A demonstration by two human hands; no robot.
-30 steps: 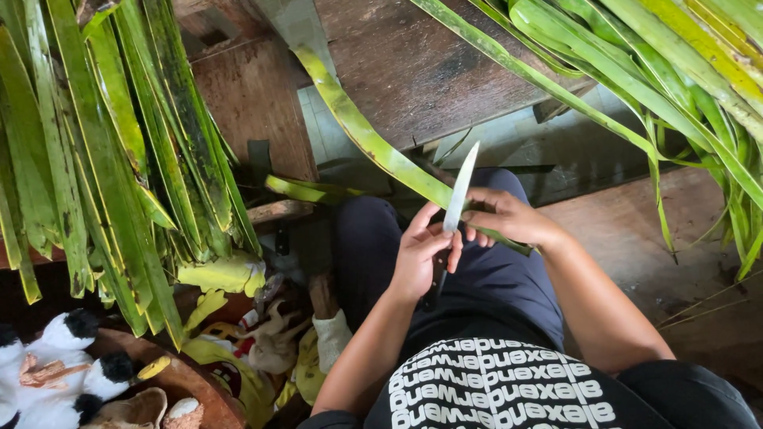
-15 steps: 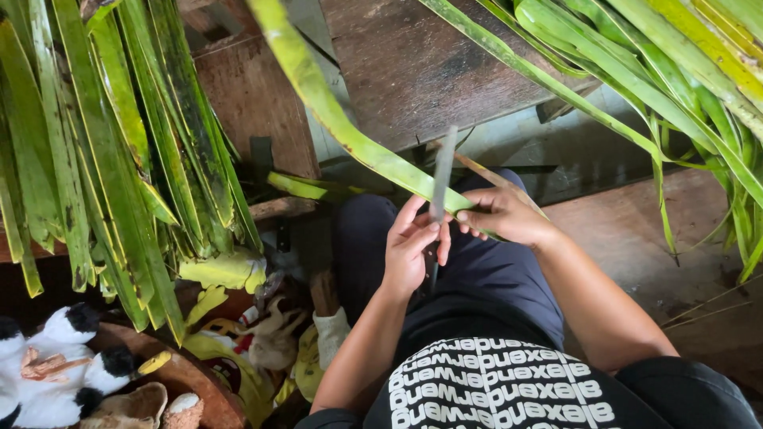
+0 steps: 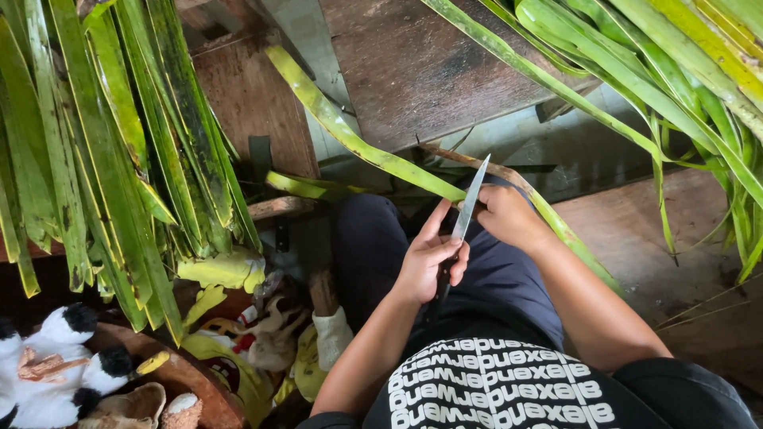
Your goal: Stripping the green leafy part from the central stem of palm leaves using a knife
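Your left hand (image 3: 429, 258) is closed around a knife (image 3: 469, 202), blade up, while your right hand (image 3: 509, 214) grips a long green leaf (image 3: 358, 143) over your lap, seemingly partly split, most of its length uncut.

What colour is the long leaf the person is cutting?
The long strap-shaped leaf is yellow-green with dark specks, seen best in the head view.

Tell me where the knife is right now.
In the head view, centre frame: the knife is in the left hand, blade pointing up beside the right hand gripping the long leaf.
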